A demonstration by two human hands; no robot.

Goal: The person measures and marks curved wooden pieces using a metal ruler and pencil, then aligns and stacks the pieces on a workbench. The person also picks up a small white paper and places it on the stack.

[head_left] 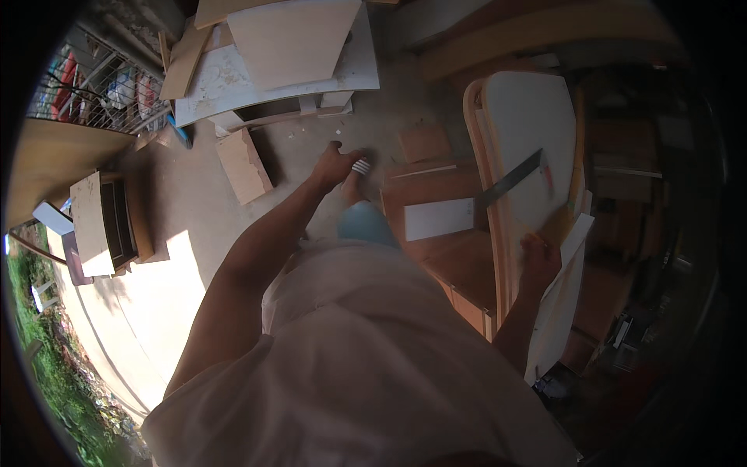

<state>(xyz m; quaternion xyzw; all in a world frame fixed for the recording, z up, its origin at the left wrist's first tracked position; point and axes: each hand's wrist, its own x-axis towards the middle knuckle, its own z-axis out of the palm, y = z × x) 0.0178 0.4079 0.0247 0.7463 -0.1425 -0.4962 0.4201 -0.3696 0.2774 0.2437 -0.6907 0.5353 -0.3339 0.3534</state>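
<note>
Nearest the camera, the lower view is filled by a beige T-shirt [350,358]. Past it, the left hand [336,165] is held out above the concrete floor [303,132], its thumb set apart from loosely bent fingers; nothing is seen gripped in it, and a striped sandal [360,166] is seen just beside it. To the person's right, a stack of pale round-cornered boards [523,109] is set next to a brown cabinet [455,268], on which a white rectangular panel [438,219] is laid. The pale face of the stack is crossed by a dark flat strip [513,178]. By the stack's right side, the right hand [540,258] is placed with its fingers curled inward; whether an edge is pinched or only brushed cannot be told. By their breadth and layered edges, the boards are judged to be stiff and fairly heavy together, with smooth faces on which a flat palm might slip and corners that could be chipped by a knock. Firmer hold would probably be given by the long edges, with one hand placed on each side and the fingers hooked underneath
</note>
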